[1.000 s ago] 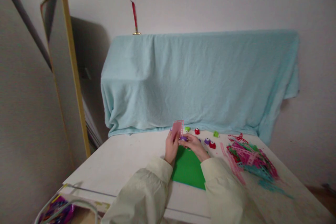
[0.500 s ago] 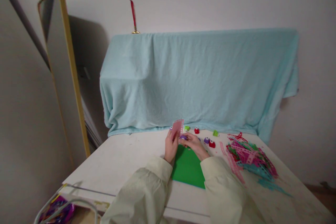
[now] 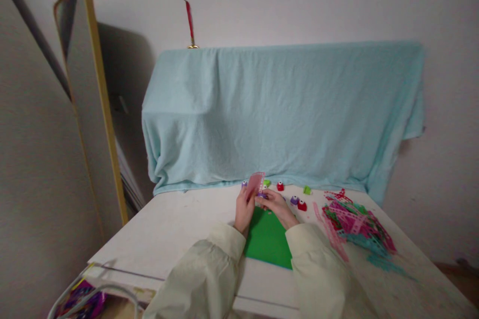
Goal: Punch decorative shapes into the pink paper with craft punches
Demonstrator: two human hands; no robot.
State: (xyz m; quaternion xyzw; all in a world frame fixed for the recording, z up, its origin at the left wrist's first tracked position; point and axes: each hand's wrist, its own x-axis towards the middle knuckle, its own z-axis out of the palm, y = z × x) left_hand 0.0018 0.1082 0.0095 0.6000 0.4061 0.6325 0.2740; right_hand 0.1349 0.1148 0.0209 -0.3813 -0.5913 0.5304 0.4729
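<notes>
My left hand holds a small pink paper sheet upright over the far middle of the white table. My right hand grips a small purple paper punch pressed against the sheet's lower edge. A green sheet lies flat on the table under and between my wrists. Both arms wear pale cream sleeves.
Several small punches, red, purple and green, lie beyond my hands. A heap of punched pink, green and blue paper strips lies at the right. A light blue cloth covers something behind the table. A gold-framed mirror leans at left; a basket sits below.
The pink sheet has tilted a little to the left and sunk slightly in my left hand. My right hand stays on the punch at its edge.
</notes>
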